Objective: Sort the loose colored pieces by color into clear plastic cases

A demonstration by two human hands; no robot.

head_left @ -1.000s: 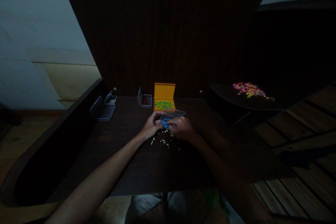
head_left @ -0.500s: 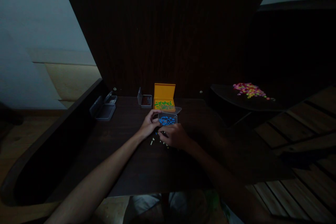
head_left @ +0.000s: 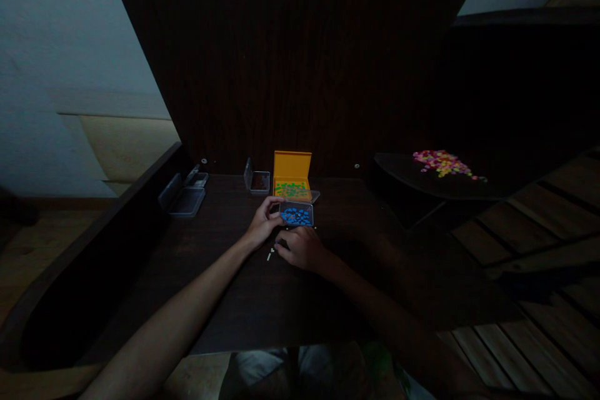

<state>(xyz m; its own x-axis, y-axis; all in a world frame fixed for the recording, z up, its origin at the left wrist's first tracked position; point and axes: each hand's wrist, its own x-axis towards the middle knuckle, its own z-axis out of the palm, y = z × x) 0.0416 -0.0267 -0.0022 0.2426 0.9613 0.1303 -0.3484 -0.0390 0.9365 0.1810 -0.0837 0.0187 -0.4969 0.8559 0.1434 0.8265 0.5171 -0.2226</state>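
- Resting half-curled left hand [head_left: 261, 225] fingers against the left edge of the clear box [head_left: 296, 215] of blue pieces.
- Hiding right hand [head_left: 300, 249] fingers in dimness, spread impossible to tell, beside pale pieces [head_left: 270, 254].
- Sitting on the table [head_left: 225, 281], the box just before an orange box [head_left: 291, 175].

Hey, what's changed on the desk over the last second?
The right hand slid off the clear box of blue pieces toward the person and now covers most of the loose pale pieces, leaving the blue pieces uncovered. The left hand stays at the box's left edge; the yellow box has not moved.
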